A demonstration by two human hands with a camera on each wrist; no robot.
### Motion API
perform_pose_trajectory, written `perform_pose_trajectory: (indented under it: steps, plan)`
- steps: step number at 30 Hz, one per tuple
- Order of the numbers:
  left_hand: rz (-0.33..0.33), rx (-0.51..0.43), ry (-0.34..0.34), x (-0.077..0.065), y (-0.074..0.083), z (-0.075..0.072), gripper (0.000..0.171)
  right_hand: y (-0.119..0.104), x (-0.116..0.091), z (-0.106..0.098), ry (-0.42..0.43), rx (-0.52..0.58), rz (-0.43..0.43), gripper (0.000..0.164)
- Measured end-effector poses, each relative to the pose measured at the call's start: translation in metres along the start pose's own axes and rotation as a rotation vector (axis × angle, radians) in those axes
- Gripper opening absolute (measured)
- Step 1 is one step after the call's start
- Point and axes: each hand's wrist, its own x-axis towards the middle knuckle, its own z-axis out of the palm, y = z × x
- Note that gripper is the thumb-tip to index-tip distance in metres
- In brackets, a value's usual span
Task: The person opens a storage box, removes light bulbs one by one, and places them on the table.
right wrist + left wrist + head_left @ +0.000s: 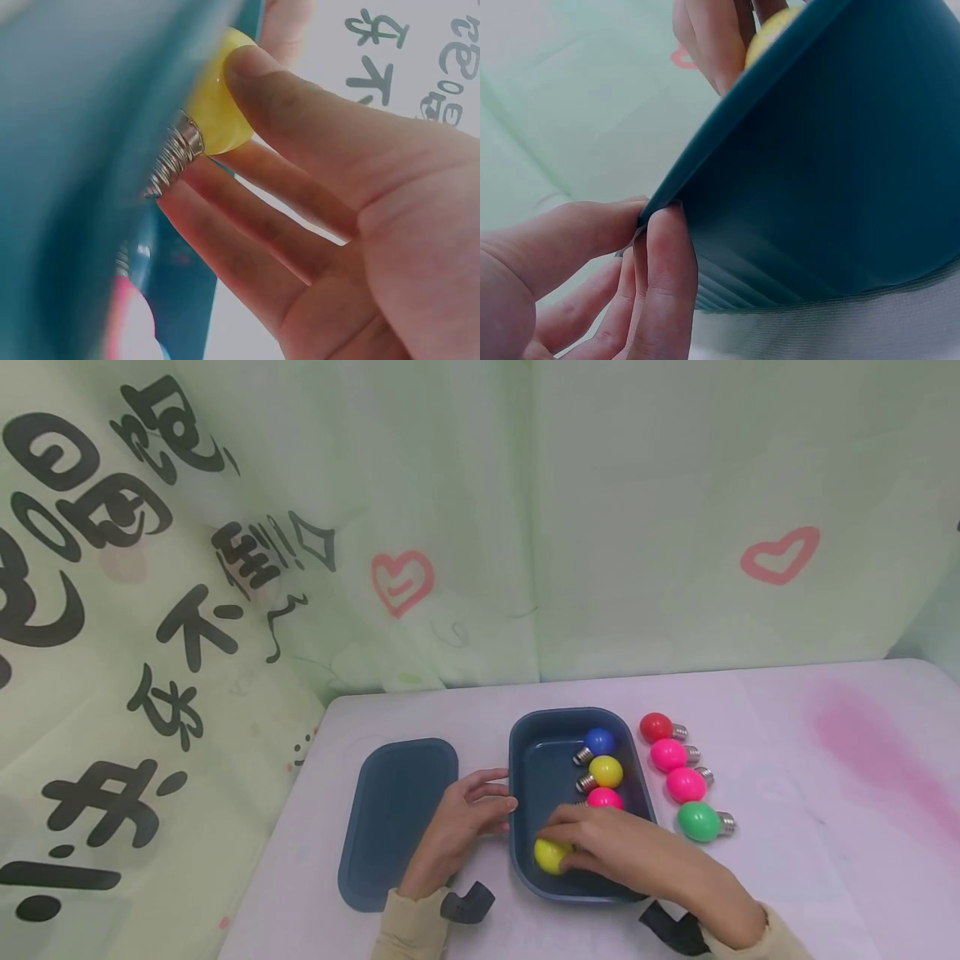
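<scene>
My right hand (611,843) reaches down into a dark blue tray (534,760) and pinches a yellow light bulb (551,856). In the right wrist view the thumb presses on the yellow globe (221,112), and the metal screw base (176,154) points toward the tray wall. At the tray's left side, the fingertips of my left hand (465,818) touch the outer rim (705,142). Inside the tray a blue bulb (600,742), another yellow bulb (606,771) and a pink bulb (604,798) lie in a column, the pink one partly behind my right hand.
To the tray's right lie a red bulb (656,727), two pink bulbs (686,785) and a green bulb (698,822) in a column. A flat dark blue lid (397,810) lies left of the tray. Printed curtains (637,527) hang behind the white-covered table (810,877).
</scene>
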Motion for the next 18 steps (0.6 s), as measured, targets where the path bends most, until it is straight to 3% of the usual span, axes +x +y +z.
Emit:
perform_pose_trajectory:
  steps: [10, 18]
  plan:
    - [0.004, 0.012, 0.007, 0.001, -0.001, 0.000, 0.051, 0.006, -0.019, -0.019, 0.089, -0.070, -0.046, 0.038]
    - [0.008, 0.006, 0.008, 0.001, -0.001, 0.000, 0.050, 0.011, -0.038, -0.034, 0.093, -0.048, 0.059, 0.041]
